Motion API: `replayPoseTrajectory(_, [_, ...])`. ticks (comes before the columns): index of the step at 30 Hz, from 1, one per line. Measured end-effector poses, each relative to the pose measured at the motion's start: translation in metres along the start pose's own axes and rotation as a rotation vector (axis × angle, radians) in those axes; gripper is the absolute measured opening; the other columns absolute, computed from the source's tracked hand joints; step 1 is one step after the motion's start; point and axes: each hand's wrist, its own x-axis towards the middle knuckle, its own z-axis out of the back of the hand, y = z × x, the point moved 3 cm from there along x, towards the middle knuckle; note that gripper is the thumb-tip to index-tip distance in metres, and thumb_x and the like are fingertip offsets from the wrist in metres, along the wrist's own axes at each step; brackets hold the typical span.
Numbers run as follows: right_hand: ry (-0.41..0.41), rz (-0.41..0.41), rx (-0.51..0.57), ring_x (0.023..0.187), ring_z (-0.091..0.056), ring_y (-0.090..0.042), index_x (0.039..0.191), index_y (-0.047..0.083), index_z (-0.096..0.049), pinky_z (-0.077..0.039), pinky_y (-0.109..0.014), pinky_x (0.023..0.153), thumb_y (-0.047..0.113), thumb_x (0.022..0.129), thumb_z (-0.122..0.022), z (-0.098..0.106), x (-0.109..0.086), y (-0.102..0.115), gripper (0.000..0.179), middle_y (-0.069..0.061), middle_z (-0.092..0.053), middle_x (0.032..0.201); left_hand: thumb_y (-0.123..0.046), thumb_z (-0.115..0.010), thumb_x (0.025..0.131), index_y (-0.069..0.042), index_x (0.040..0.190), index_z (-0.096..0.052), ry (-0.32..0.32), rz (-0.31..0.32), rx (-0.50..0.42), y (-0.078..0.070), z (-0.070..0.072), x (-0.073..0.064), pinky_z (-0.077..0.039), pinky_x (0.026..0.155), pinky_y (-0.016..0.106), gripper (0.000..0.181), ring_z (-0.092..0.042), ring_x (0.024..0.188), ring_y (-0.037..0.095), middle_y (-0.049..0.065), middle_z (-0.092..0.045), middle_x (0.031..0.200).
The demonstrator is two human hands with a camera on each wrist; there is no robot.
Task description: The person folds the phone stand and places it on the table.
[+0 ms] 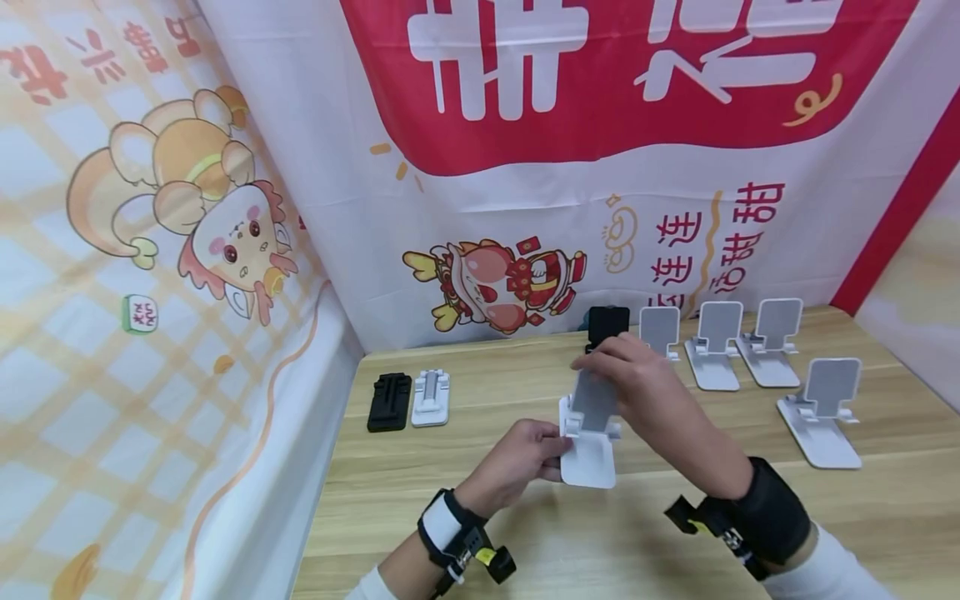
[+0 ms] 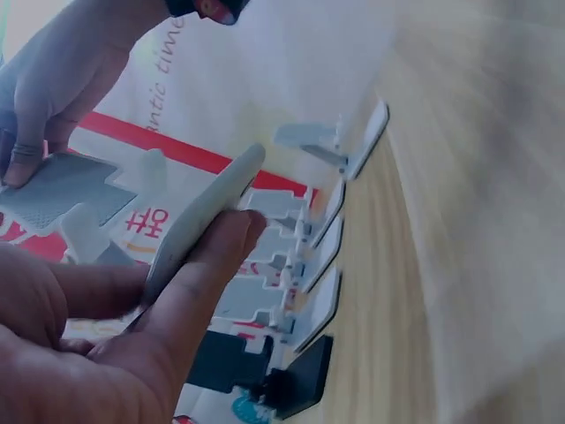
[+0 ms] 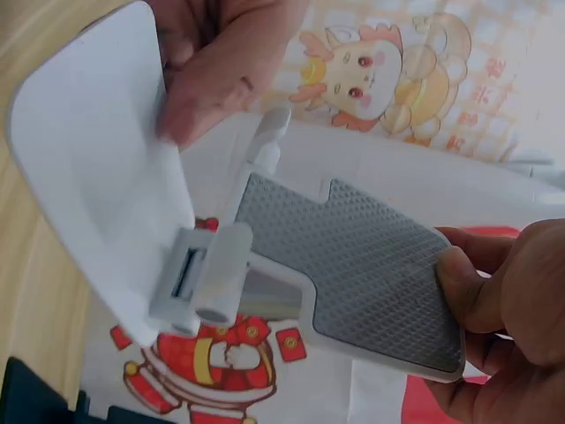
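Note:
Both hands hold one unfolded white phone stand [image 1: 588, 463] above the wooden table. My left hand [image 1: 516, 460] pinches its flat base at the left edge, with thumb and fingers on opposite faces, as the left wrist view shows. The right hand [image 1: 637, 382] grips the far end of the grey-padded back plate [image 3: 380, 274] between thumb and fingers. Seen from the right wrist, the base [image 3: 97, 159] and back plate are spread apart at the hinge [image 3: 199, 278]. In the left wrist view the base lies between the left fingers.
Several white stands, one of them the nearest right stand [image 1: 821, 417], are set up unfolded at the right and back. A black unfolded stand [image 1: 607, 323] is behind my right hand. At left lie a folded black stand [image 1: 390, 402] and a folded white stand [image 1: 431, 398]. Printed cloth [image 1: 480, 200] hangs behind.

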Motion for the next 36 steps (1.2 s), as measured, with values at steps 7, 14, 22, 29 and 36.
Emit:
replayPoseTrajectory(7, [0.021, -0.022, 0.041, 0.094, -0.058, -0.017, 0.107, 0.013, -0.071, -0.060, -0.039, 0.078, -0.007, 0.074, -0.077, -0.003, 0.002, 0.004, 0.039, -0.001, -0.065, 0.101, -0.012, -0.056, 0.096, 0.003, 0.114, -0.064, -0.054, -0.017, -0.009, 0.003, 0.002, -0.004, -0.060, 0.077, 0.032, 0.024, -0.072, 0.089, 0.023, 0.013, -0.071, 0.100])
replayPoseTrajectory(14, [0.135, -0.262, 0.449, 0.114, -0.061, -0.024, 0.139, 0.015, -0.045, -0.054, -0.038, 0.093, 0.026, 0.074, -0.081, -0.013, -0.002, -0.024, 0.075, -0.006, -0.058, 0.127, -0.013, -0.058, 0.095, 0.000, 0.119, -0.062, -0.069, -0.014, -0.090, -0.005, 0.009, -0.015, -0.059, 0.080, 0.033, 0.028, -0.070, 0.095, 0.024, 0.014, -0.070, 0.107])
replayPoseTrajectory(22, [0.219, -0.367, 0.631, 0.104, -0.067, -0.025, 0.133, 0.015, -0.051, -0.057, -0.032, 0.087, 0.032, 0.079, -0.077, -0.025, -0.008, -0.030, 0.062, -0.007, -0.064, 0.121, -0.013, -0.061, 0.094, -0.002, 0.120, -0.062, -0.059, -0.005, -0.111, -0.020, 0.011, -0.026, -0.059, 0.081, 0.033, 0.029, -0.070, 0.097, 0.024, 0.013, -0.070, 0.109])
replayPoseTrajectory(29, [0.151, -0.313, 0.565, 0.094, -0.070, -0.019, 0.126, 0.014, -0.058, -0.059, -0.026, 0.080, 0.028, 0.079, -0.076, -0.024, -0.006, -0.024, 0.052, -0.005, -0.068, 0.113, -0.012, -0.060, 0.094, 0.001, 0.120, -0.062, -0.068, 0.011, -0.097, -0.024, 0.012, -0.032, -0.059, 0.078, 0.031, 0.029, -0.070, 0.096, 0.023, 0.015, -0.070, 0.108])
replayPoseTrajectory(36, [0.007, -0.267, 0.473, 0.089, -0.071, -0.017, 0.113, 0.013, -0.065, -0.060, -0.027, 0.074, 0.012, 0.077, -0.079, -0.026, -0.003, -0.020, 0.038, -0.005, -0.072, 0.105, -0.014, -0.060, 0.094, 0.001, 0.116, -0.065, -0.079, 0.025, -0.107, -0.026, 0.009, -0.033, -0.060, 0.076, 0.030, 0.027, -0.070, 0.092, 0.021, 0.015, -0.071, 0.106])
